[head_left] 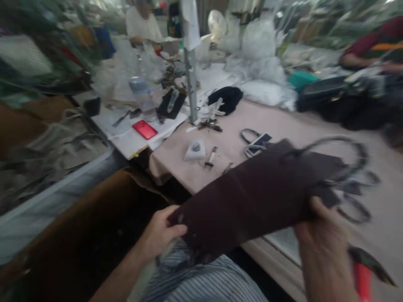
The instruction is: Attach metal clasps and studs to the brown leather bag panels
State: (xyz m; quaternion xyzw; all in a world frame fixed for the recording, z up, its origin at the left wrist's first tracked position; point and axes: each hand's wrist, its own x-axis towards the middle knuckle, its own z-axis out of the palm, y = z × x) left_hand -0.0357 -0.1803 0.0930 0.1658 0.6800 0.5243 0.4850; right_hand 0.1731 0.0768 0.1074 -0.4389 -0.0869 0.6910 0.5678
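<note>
A long, flat dark brown bag panel [245, 201] spans the space between my two hands, tilted over my lap and the table edge. My left hand [162, 230] pinches its left end, thumb on top. Near the right end, my right hand [324, 233] grips the panel's lower edge, with part of the fingers hidden. Beyond the panel's right end a dark loop handle [362, 151] arches up, and smaller dark loops [362, 212] lie below it; whether they are attached, I cannot tell. Beside my right wrist is a tool with a red handle [363, 274], partly hidden and blurred.
On the pink-covered table [277, 115] are a phone [260, 142], a small blade-like tool [212, 156] and a white block [194, 150]. A metal post [190, 84] rises behind. A red case [144, 129] and a bottle [143, 98] stand left. Co-workers sit beyond.
</note>
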